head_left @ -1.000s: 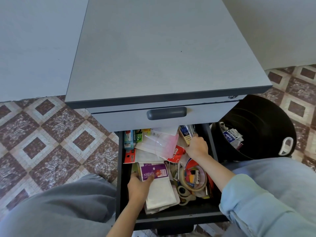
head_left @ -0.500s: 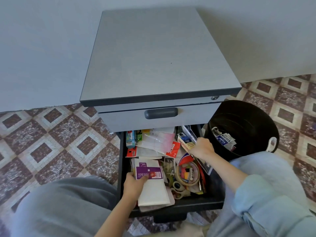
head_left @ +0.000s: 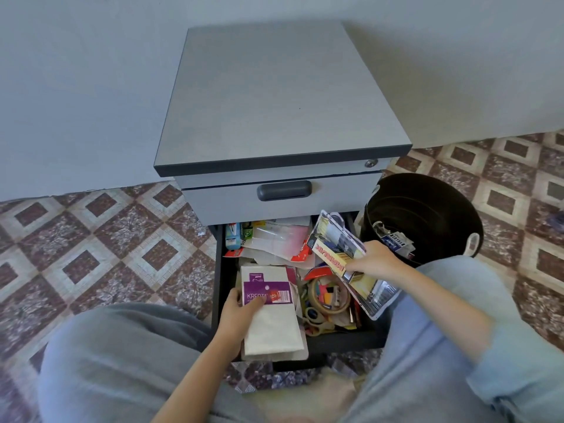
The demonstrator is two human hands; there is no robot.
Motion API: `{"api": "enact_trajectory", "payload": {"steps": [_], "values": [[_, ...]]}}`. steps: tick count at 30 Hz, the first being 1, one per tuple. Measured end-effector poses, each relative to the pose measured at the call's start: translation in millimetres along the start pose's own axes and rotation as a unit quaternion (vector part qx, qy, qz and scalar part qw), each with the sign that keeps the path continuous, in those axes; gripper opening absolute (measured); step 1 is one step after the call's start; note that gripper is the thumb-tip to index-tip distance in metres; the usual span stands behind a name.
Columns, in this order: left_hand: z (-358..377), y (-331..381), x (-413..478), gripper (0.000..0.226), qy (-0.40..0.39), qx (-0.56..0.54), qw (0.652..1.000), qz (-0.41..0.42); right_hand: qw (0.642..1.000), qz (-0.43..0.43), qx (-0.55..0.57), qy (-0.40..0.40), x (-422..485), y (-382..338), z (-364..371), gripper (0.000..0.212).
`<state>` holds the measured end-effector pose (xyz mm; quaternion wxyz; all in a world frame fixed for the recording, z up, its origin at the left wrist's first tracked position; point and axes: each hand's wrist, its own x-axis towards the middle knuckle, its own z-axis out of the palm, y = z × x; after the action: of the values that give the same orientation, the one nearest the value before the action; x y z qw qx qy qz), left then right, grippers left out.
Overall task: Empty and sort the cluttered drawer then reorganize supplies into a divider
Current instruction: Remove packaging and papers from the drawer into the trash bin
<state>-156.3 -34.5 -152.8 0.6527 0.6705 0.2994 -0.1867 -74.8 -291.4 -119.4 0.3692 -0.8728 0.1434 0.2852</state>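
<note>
Grey soft fabric is covering the person's knees [head_left: 122, 361] at the near edge. Just beyond, the left hand [head_left: 241, 311] is gripping a flat white paper packet [head_left: 274, 328] with a purple label, thumb curled over its face, at the front left of the open black drawer [head_left: 220, 270]. The right hand [head_left: 377, 261] is pinching a stack of glossy plastic blister packs [head_left: 337, 250], tilted above the drawer's right side. A beige tape ring [head_left: 328, 296] and loose translucent sleeves [head_left: 274, 242] are lying jumbled inside. A round black bucket [head_left: 427, 209], holding a few small cartons, is standing beside the matte grey cabinet [head_left: 283, 96].
</note>
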Motion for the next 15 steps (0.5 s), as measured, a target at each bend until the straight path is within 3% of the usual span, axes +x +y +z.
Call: {"api": "enact_trajectory", "payload": {"steps": [3, 5, 15], "values": [[0, 3, -7, 0.029, -0.032, -0.025, 0.999, 0.005, 0.998, -0.024, 0.048, -0.025, -9, -1, -9, 0.013], [0, 6, -10, 0.033, -0.053, -0.041, 0.998, 0.017, 0.995, -0.035, 0.078, -0.043, -15, -4, -14, 0.022], [8, 23, -18, 0.03, -0.086, -0.08, 0.992, 0.05, 0.977, -0.084, 0.175, -0.089, -39, -12, -33, 0.021]]}}
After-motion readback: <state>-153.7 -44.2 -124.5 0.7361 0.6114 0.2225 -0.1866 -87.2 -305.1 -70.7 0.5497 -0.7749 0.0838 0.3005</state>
